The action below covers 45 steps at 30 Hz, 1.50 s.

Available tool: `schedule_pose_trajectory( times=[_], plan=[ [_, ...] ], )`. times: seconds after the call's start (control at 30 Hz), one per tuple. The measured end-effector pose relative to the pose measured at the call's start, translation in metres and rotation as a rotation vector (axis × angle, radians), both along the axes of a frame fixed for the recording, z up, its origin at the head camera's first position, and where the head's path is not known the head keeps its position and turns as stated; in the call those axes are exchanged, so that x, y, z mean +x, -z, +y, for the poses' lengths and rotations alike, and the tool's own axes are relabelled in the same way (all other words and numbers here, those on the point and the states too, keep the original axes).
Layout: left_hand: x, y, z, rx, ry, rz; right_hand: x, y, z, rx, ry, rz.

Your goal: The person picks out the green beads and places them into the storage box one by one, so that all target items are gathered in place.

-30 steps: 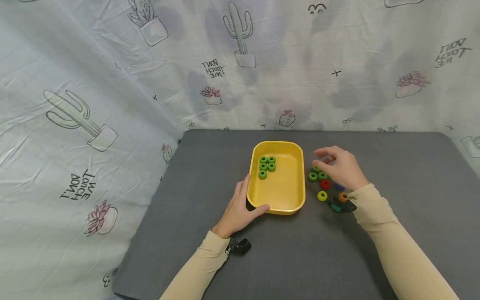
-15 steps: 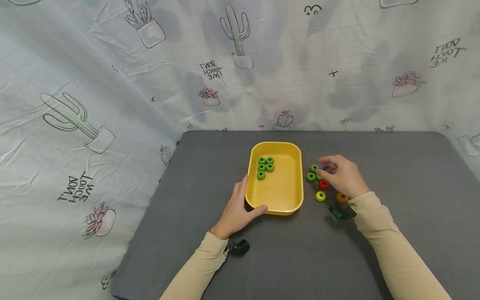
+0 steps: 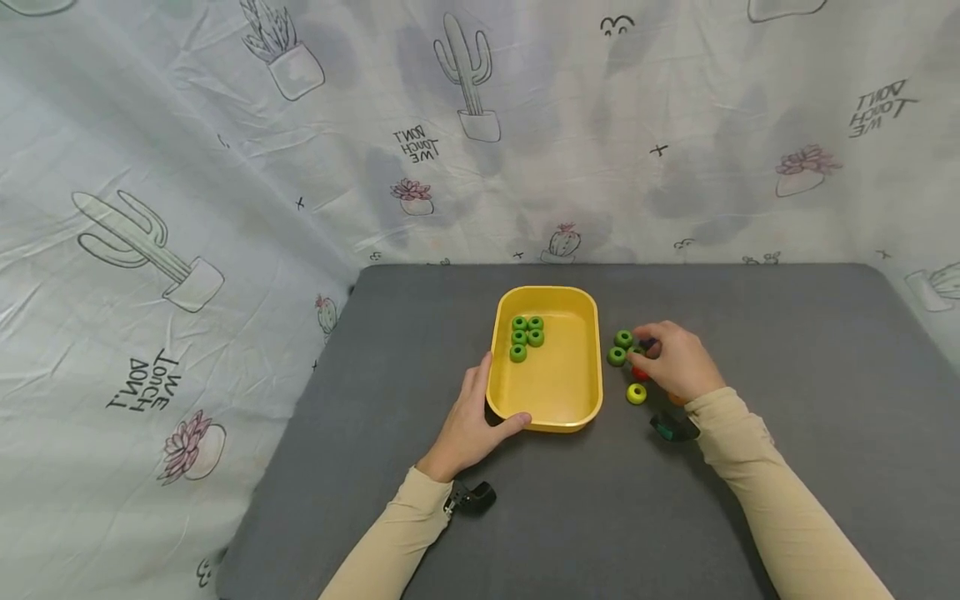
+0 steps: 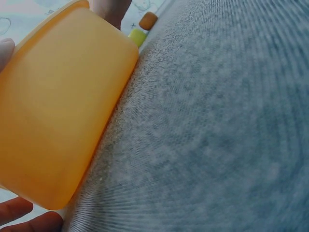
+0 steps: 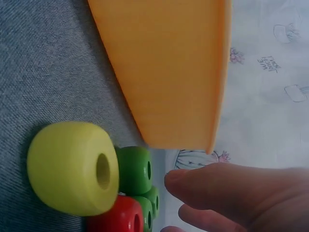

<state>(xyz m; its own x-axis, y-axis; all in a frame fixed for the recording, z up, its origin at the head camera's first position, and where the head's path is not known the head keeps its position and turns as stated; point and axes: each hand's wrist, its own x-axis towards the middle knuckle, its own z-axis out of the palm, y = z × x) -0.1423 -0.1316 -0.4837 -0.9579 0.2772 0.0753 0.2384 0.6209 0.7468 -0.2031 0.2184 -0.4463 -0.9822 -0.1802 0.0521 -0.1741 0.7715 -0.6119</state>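
My left hand point(image 3: 467, 429) holds the near left corner of a yellow plastic bin point(image 3: 553, 400), thumb on the near rim and fingers along the left side. Several green beads point(image 3: 519, 337) lie inside it at the left. To the bin's right, my right hand point(image 3: 678, 362) is over a loose group of beads, thumb and fingertips apart. Near its fingers are green beads point(image 3: 617, 357), a red bead point(image 3: 639, 373) and a dark purple bead point(image 3: 649, 342), partly hidden. A yellow bead point(image 5: 72, 166) stands closer to me. An orange bead point(image 4: 148, 21) is mostly covered by the hand in the head view.
The bin and beads are on a grey cloth-covered table point(image 3: 570, 517). Behind and to the left hangs a white curtain point(image 3: 337, 100) printed with cacti. A black wrist device point(image 3: 472, 498) is on the left wrist, another device point(image 3: 672, 427) on the right.
My right hand has moved nearer to me and lower over the loose beads, now covering much of the red and orange ones. The left hand stays at the bin; the head view has shifted slightly.
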Motion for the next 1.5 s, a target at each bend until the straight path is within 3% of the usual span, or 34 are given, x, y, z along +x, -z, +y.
schedule_pose_trajectory(
  times=[0.63, 1.13, 1.5],
  plan=[
    [0.000, 0.004, -0.001, 0.005, -0.002, 0.014, 0.003, 0.013, -0.008, 0.079, 0.016, 0.064],
    [0.000, 0.001, 0.000, 0.002, 0.002, 0.004, 0.004, 0.015, -0.016, 0.126, 0.088, 0.130],
    [-0.001, 0.001, 0.000, -0.007, -0.003, -0.007, 0.001, 0.017, -0.015, 0.055, 0.103, 0.194]
  ],
)
